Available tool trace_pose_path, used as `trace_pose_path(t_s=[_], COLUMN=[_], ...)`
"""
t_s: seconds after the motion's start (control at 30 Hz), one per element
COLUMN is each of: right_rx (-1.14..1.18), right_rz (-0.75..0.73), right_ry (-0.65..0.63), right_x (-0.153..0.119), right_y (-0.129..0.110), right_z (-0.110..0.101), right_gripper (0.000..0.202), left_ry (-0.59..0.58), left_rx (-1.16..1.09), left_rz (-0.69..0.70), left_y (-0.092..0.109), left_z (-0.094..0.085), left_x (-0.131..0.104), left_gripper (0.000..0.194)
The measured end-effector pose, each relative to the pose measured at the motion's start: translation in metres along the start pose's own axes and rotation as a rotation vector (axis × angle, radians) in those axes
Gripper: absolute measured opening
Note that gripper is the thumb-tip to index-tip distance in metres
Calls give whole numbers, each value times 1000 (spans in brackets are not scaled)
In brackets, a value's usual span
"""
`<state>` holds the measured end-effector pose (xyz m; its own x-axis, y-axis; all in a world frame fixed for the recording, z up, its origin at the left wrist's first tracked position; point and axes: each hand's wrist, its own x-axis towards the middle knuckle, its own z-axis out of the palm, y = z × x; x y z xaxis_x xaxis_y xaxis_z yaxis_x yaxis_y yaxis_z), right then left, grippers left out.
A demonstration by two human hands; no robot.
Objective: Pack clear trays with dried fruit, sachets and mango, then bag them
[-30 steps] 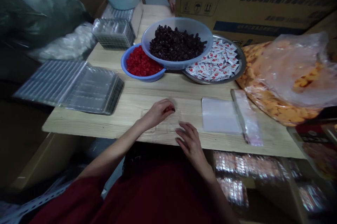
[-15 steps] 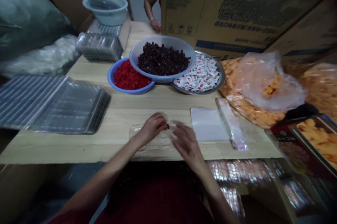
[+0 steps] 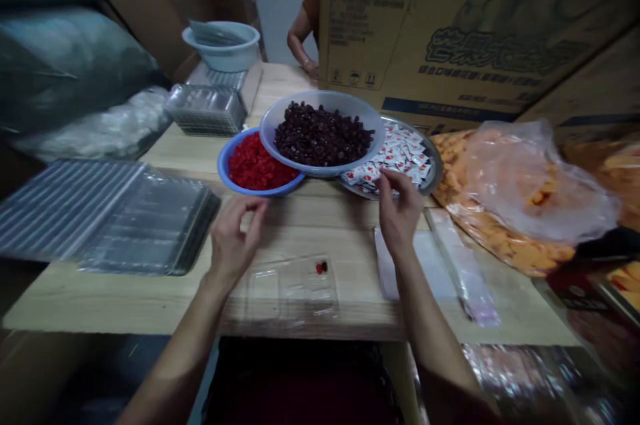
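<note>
My left hand is just in front of the blue bowl of red pieces, thumb and forefinger tips together; anything between them is too small to tell. My right hand reaches to the near edge of the metal tray of small white packets, its fingers bent together, their hold unclear. Between my forearms a clear plastic tray lies open on the table, with one red and one dark piece in a compartment. A pale bowl of dark pieces rests above the blue bowl and metal tray.
Stacked clear trays lie at left, more behind them. White sheets and a plastic-wrapped strip are at right, beside bags of orange pieces. Behind stand a large carton and a person's arm.
Both hands have parted from over the clear tray and moved forward, the left toward the red pieces, the right to the packets. The red and dark pieces now show in the tray. The view has shifted.
</note>
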<state>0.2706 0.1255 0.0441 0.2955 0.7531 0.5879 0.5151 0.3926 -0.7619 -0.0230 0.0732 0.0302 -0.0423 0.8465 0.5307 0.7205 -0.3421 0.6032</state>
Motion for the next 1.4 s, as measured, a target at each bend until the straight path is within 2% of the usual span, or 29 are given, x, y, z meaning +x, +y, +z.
trace_pose_path(t_s=[0.03, 0.07, 0.1, 0.17, 0.23, 0.27, 0.33, 0.4, 0.43, 0.53, 0.57, 0.6, 0.63, 0.67, 0.77, 0.83, 0.93, 1.03, 1.1, 1.13, 1.2, 1.27, 1.3, 1.33, 1.4], right_rx=[-10, -9, 3, 3, -42, -67, -115, -149, -158, -148, -137, -126, -114, -101, -68, -58, -42, -22, -10, -2, 26, 62, 77, 91, 111], right_rz=[16, 24, 19, -72, -177, -212, -245, -247, -239, -202, -192, -185, -178, -172, -156, -148, -128, -112, -99, -90, -75, -34, 0, 41, 141], right_ry=[82, 61, -56, -398, -726, -832, -925, -888, -842, -693, -657, -634, -619, -612, -601, -575, -499, -434, -419, -417, -405, -373, -346, -316, -263], right_x=[-22, -45, -69, -114, -155, -173, -201, -220, -225, -231, -231, -230, -229, -228, -226, -228, -234, -239, -240, -239, -236, -231, -228, -225, -220], right_y=[-11, -21, -28, -34, -33, -29, -19, -5, 1, 16, 18, 19, 19, 19, 15, 13, 12, 12, 11, 10, 5, 0, -3, -4, -5], right_z=[-5, -11, -17, -31, -42, -46, -51, -50, -47, -36, -33, -30, -28, -27, -27, -29, -33, -36, -39, -40, -44, -49, -52, -56, -63], right_gripper=[23, 20, 18, 17, 35, 49, 68, 70, 68, 60, 58, 57, 56, 55, 54, 55, 56, 54, 53, 53, 53, 51, 47, 43, 36], left_ry=[43, 11, -64, -242, -434, -494, -536, -436, -331, 91, 192, 243, 236, 175, -212, -433, -574, -604, -579, -523, -319, -109, -69, -92, -284], left_rx=[78, 149, 220, 349, 391, 393, 385, 350, 311, 121, 68, 32, 16, 23, 140, 252, 333, 254, 196, 157, 35, -135, -210, -264, -332], left_rz=[-34, -55, -66, -114, -147, -158, -173, -198, -209, -193, -162, -120, -73, -26, 29, -15, -42, 36, 66, 76, 93, 117, 129, 139, 168], left_y=[-12, -25, -37, -60, -74, -78, -81, -79, -77, -60, -51, -40, -27, -15, 16, 26, 23, 9, 2, 1, 5, 18, 27, 37, 57], left_z=[-1, 2, 8, 24, 42, 48, 54, 51, 47, 34, 31, 29, 29, 31, 48, 64, 80, 81, 76, 73, 66, 59, 54, 50, 45], left_x=[20, 41, 61, 95, 116, 122, 124, 119, 116, 115, 118, 123, 131, 139, 168, 183, 196, 199, 197, 194, 181, 155, 137, 115, 64], left_gripper=[12, 13, 15, 14, 13, 11, 11, 11, 10, 15, 17, 18, 18, 17, 10, 8, 9, 9, 7, 6, 4, 9, 12, 15, 14])
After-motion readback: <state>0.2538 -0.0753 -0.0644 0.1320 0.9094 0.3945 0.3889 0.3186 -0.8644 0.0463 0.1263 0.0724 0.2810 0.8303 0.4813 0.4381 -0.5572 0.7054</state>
